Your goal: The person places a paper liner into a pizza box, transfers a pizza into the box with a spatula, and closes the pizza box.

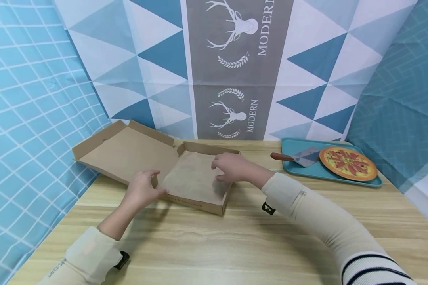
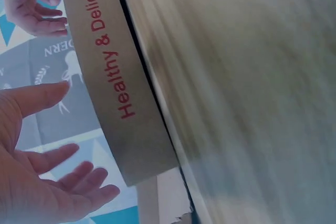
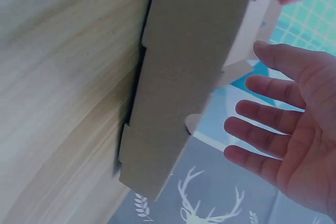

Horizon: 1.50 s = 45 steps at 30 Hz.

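An opened cardboard pizza box [image 1: 196,202] lies on the table, its lid [image 1: 132,152] folded back to the left. A flat brown sheet [image 1: 192,174] covers its bottom. My left hand [image 1: 140,192] is at the front left corner, its thumb close to the rim and its fingers apart with nothing between them. Red "Healthy & Delicious" lettering runs along the front wall [image 2: 107,72] in the left wrist view. Over the right side of the box hovers my right hand [image 1: 232,166]; the right wrist view shows its fingers [image 3: 262,135] spread loosely beside the side wall [image 3: 184,72], holding nothing.
At the back right, a teal tray [image 1: 299,171] carries a pizza [image 1: 347,163] and a pizza server [image 1: 306,156] whose wooden handle overhangs the tray's left edge. Patterned cloth walls [image 1: 232,79] stand behind and at both sides of the wooden table [image 1: 214,245].
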### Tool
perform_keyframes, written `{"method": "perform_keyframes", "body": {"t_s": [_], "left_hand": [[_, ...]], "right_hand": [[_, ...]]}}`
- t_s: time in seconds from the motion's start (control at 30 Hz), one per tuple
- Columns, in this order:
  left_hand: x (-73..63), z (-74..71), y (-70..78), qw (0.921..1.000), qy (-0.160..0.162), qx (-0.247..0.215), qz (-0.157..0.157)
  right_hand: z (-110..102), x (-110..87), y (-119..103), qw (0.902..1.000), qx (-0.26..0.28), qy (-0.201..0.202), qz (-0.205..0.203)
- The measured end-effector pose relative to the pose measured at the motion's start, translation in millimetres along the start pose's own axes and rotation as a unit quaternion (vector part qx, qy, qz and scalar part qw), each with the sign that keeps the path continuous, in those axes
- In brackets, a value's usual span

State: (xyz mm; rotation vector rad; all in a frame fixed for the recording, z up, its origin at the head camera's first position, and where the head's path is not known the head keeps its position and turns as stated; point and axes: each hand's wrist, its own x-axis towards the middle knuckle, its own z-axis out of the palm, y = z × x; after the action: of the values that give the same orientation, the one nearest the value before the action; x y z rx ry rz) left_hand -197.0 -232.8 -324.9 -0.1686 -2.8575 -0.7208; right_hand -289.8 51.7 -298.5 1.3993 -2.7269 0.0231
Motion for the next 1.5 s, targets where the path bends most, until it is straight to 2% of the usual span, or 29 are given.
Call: {"method": "perform_keyframes", "body": {"t_s": [0.37, 0.53, 0.9, 1.13, 1.23, 1.33, 1.4, 1.43, 1.47, 1.5], "left_hand": [[-1.5, 8.6, 17.5, 0.9961, -0.007, -0.024, 0.084], [-1.2, 12.0, 24.5, 0.9942, -0.008, -0.021, 0.105], [5.1, 21.3, 41.7, 0.9915, 0.0, -0.015, 0.13], [8.8, 22.7, 63.6, 0.9859, 0.001, -0.031, 0.165], [10.1, 25.3, 73.1, 0.9847, -0.002, -0.034, 0.171], [10.9, 29.4, 79.8, 0.9835, -0.001, -0.034, 0.177], [11.4, 32.8, 83.0, 0.9825, -0.001, -0.04, 0.182], [11.7, 34.4, 84.2, 0.9818, -0.002, -0.044, 0.185], [11.7, 35.8, 85.3, 0.9808, -0.003, -0.048, 0.189], [11.8, 37.3, 86.3, 0.9801, -0.005, -0.054, 0.191]], "right_hand": [[-8, -39.2, 2, 0.996, 0.017, 0.088, -0.004], [-10, -57.8, 3, 0.9927, 0.044, 0.112, 0.006], [-1, -97.3, 16, 0.9856, 0.095, 0.129, 0.055], [13, -115.7, 29, 0.9765, 0.13, 0.151, 0.084], [20, -122.3, 33, 0.9713, 0.14, 0.155, 0.113], [26, -128.0, 39, 0.9577, 0.175, 0.166, 0.157], [29, -130.6, 42, 0.9412, 0.213, 0.176, 0.195], [30, -131.6, 44, 0.9282, 0.242, 0.183, 0.216], [32, -132.5, 47, 0.911, 0.279, 0.188, 0.239], [32, -133.3, 49, 0.8895, 0.323, 0.193, 0.26]]}}
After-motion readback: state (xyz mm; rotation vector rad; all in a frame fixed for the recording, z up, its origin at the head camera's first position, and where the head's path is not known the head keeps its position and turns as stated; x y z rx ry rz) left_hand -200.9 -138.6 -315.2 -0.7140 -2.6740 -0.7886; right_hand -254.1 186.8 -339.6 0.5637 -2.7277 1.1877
